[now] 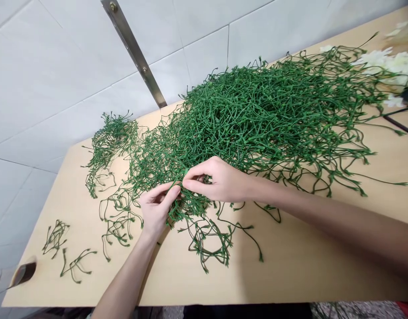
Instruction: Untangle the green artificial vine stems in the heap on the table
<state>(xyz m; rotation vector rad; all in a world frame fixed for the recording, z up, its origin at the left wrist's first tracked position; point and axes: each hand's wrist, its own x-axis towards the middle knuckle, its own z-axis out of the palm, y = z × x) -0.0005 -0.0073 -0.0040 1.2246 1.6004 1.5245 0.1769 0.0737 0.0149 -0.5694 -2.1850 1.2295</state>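
Green stem cluster [187, 208] at the pile's [267, 110] near edge, pinched between closed left-hand [155, 210] and right-hand [220, 179] fingers.

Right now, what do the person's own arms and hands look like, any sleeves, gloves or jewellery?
Both arms are bare from the frame edge down to the fingers: no sleeves, gloves, watch or bracelets show. The left hand and right hand carry no visible rings. Forearms are slim, fingers long, nails short and unpainted as far as can be seen. No markings show.

We look from one head-worn camera, forward and steeply down, close over the desk [290, 266], tiled wall beyond.
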